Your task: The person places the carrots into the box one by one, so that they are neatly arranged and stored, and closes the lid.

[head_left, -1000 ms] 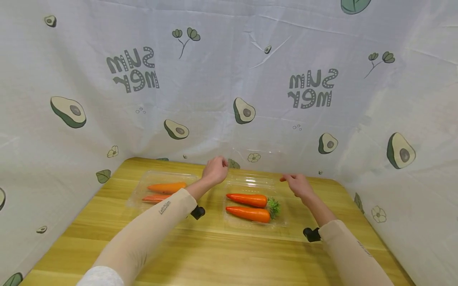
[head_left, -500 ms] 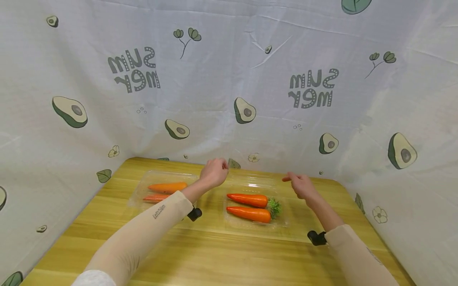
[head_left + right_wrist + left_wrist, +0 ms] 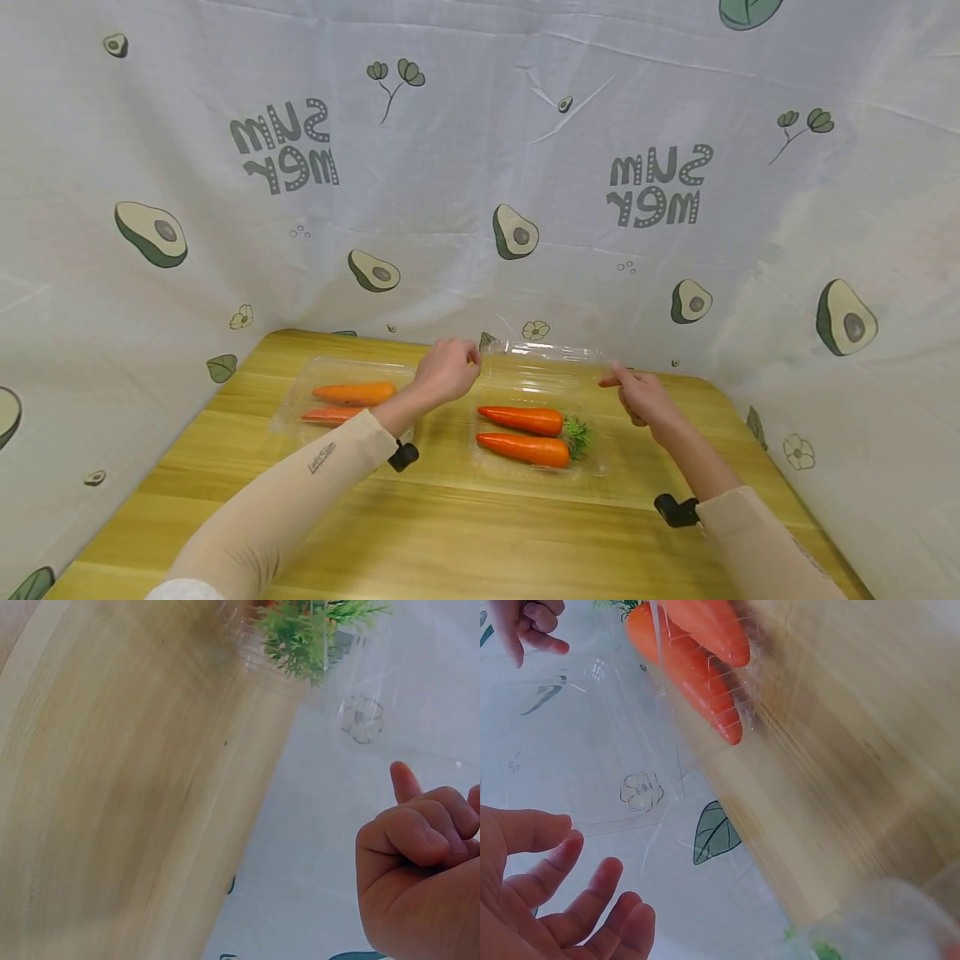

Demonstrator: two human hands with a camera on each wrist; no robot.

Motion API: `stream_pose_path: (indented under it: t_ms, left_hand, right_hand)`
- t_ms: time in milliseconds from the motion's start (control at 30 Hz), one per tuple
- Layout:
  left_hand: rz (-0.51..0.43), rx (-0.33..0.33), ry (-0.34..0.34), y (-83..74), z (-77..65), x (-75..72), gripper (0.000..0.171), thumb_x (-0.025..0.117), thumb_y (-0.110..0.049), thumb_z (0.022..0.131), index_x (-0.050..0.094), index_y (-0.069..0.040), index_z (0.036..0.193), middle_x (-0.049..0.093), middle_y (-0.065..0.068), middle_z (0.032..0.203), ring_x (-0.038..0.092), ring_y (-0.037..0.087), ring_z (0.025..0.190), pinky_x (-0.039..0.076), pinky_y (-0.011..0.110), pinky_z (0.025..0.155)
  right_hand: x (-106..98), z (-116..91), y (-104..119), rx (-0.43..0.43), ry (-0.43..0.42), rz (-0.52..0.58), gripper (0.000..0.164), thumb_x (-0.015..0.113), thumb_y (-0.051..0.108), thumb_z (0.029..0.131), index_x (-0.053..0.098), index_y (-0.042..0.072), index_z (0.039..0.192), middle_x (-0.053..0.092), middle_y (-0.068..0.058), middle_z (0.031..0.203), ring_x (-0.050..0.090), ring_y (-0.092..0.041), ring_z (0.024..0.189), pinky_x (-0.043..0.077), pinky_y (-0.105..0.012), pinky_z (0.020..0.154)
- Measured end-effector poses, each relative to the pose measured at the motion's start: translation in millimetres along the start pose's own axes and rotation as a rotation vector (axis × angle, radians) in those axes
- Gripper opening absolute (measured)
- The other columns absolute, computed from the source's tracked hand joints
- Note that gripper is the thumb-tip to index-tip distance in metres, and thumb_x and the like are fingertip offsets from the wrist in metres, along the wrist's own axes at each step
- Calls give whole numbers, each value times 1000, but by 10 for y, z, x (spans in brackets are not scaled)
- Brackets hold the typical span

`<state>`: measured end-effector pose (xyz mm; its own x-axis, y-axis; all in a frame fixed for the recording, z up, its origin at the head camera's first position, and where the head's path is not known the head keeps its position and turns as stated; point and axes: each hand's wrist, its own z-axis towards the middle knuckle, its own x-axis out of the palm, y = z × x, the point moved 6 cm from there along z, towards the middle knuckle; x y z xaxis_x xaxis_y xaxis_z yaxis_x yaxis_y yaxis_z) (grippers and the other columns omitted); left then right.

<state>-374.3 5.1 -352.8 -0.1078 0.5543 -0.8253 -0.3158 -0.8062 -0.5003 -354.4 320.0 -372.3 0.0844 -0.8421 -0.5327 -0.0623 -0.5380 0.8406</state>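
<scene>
A clear plastic clamshell box (image 3: 487, 468) holds two orange carrots (image 3: 522, 450) with green tops (image 3: 576, 436). Its hinged lid (image 3: 551, 350) leans up at the back. My left hand (image 3: 447, 369) is at the lid's left edge; in the left wrist view, thumb and index fingertips meet on the lid's rim, the other fingers loosely bent. Across from it, my right hand (image 3: 643, 396) is at the lid's right corner. One of its fingers (image 3: 405, 780) points out along the lid's edge while others curl in; I cannot tell whether they pinch the rim.
To the left lies a second clear plastic box (image 3: 288, 400) with an orange carrot (image 3: 352, 393) and a redder one (image 3: 326, 415), partly hidden by my left forearm. The wooden table (image 3: 480, 533) ends at a printed white curtain (image 3: 435, 167) behind and at both sides.
The lid's free edge has come down from nearly upright against the curtain and tilts toward me. My right hand has shifted slightly right and nearer; the left has lowered a little. The carrots stay put.
</scene>
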Motion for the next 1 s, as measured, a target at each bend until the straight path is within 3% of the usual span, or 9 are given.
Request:
stream_pose_path:
  t_ms: [400, 700, 833, 933, 1000]
  left_hand:
    - [44, 23, 23, 9, -133, 13, 14, 64, -19, 96, 75, -18, 104, 72, 1, 112, 65, 21, 102, 53, 34, 69]
    - [2, 16, 70, 12, -229, 40, 20, 62, -19, 97, 77, -17, 110, 71, 2, 115, 64, 22, 106, 53, 36, 75]
    - [-51, 27, 88, -15, -290, 40, 23, 57, -13, 98, 76, -13, 111, 73, 3, 111, 63, 19, 84, 49, 32, 65]
    - [-106, 23, 107, -27, -341, 44, 28, 50, -11, 100, 75, -10, 114, 73, 4, 112, 52, 14, 61, 41, 29, 55]
    - [-132, 22, 111, -29, -373, 46, 30, 48, -11, 101, 74, -9, 115, 73, 5, 112, 44, 13, 54, 38, 28, 53]
  right_hand:
    - [-6, -202, 27, 23, 62, 84, 75, 40, 54, 106, 52, -14, 136, 29, 10, 52, 23, -6, 43, 25, -24, 43]
    - [-10, -319, -15, 33, 108, 134, 72, 47, 51, 104, 52, -14, 136, 32, 11, 49, 24, -6, 42, 25, -23, 43]
    - [-12, -368, -31, 20, 126, 131, 68, 49, 48, 105, 53, -13, 134, 29, 11, 51, 24, -6, 42, 25, -24, 43]
    - [-8, -407, -42, 21, 130, 124, 65, 51, 46, 104, 55, -13, 131, 28, 10, 52, 23, -6, 43, 25, -24, 44]
    - [2, -431, -47, 25, 136, 121, 63, 52, 44, 104, 55, -13, 132, 27, 9, 53, 23, -7, 44, 25, -24, 44]
